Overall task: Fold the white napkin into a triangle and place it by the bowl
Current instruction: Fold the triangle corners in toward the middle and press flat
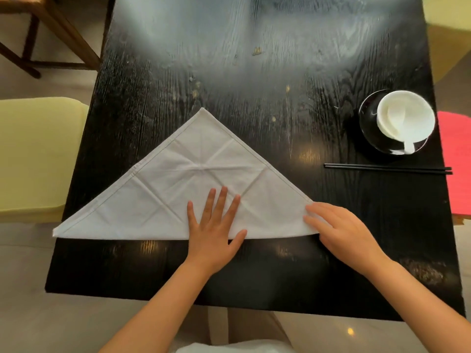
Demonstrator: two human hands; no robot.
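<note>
The white napkin (pixel 188 179) lies flat on the black table (pixel 254 59) as a wide triangle, its tip pointing away from me and its long folded edge toward me. My left hand (pixel 216 225) presses flat on its lower middle, fingers spread. My right hand (pixel 344 230) rests over the napkin's right corner, fingers on the cloth; whether it pinches the corner is unclear. The white bowl (pixel 405 117) holds a white spoon and sits on a black saucer (pixel 367 123) at the right edge, well apart from the napkin.
Black chopsticks (pixel 387 169) lie across the table just below the saucer. A pale yellow seat (pixel 33 154) stands to the left, a wooden chair (pixel 51 34) at the far left, and a red seat (pixel 456 159) to the right.
</note>
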